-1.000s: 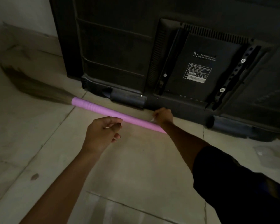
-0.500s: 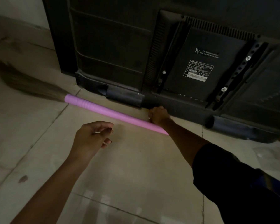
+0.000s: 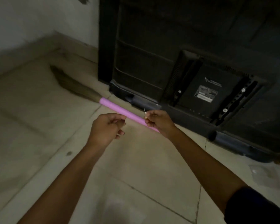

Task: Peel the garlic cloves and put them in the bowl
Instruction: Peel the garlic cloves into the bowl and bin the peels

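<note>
Dim tiled floor [image 3: 39, 120] fills the view, with the back of a flat television [image 3: 192, 65] leaning up behind and a broom [image 3: 120, 109] with a pink handle lying along its foot. Both arms are stretched out over the floor, above the broom. Look at the right hand [image 3: 158, 121]: fingers curled in, and at the thumb side it pinches a small pale scrap with a thin wisp sticking up, which I judge to be a garlic clove [image 3: 145, 114] or a bit of its papery skin; too small and too dark to say which. The left hand [image 3: 106, 129] is curled too, thumb against fingers, and something pale peeks out low by its fingertips, but I cannot tell what it holds, if anything. No bowl is in sight anywhere. So the step in hand looks like peeling, and doing it well calls for bringing the two hands together, steadying the clove in one and catching the loose tip of skin with the other thumbnail, then stripping it along the length rather than tearing bits off. Light is poor, so working by feel will matter. The risk: a slippery clove dropping onto the floor near the broom bristles.
</note>
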